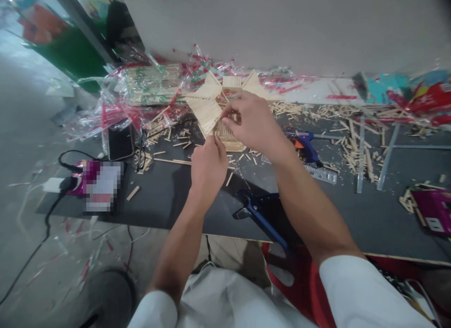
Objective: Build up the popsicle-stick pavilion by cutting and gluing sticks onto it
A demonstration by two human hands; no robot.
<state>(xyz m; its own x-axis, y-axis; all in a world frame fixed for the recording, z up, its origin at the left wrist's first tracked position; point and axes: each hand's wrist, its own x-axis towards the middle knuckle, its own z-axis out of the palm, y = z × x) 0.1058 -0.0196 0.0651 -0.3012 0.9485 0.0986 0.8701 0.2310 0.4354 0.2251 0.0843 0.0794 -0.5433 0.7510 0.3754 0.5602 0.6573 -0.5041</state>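
Underneath everything, a dark work board, laid flat and reaching from left to right below a pale wall. Along its far edge, heaped crinkled cellophane wrappers with red print, some still around bundles of sticks. Near the far middle of the board, just in front of the wrappers, a stick model: pale bare wood, built from thin sticks laid side by side into flat pointed panels. Fanned like part of a star, with points aimed left, up-left and away toward the wall, above a squarer ribbed block of sticks at the near end. Long axis from that near block away toward the wall, roughly in line with the forearms; whether raised or lying flat, cannot tell. On the model's middle, the right hand, fingers curled down and gripping it from the right. At the lower left edge, the left hand, fingertips pinched tight together against the wood; whether around the edge itself or a single loose stick, cannot tell. Between the forearms on the board, a blue-handled cutter. Right of the right wrist, a blue glue gun, and just beside it a metal ruler. Scattered all about, short loose sticks.
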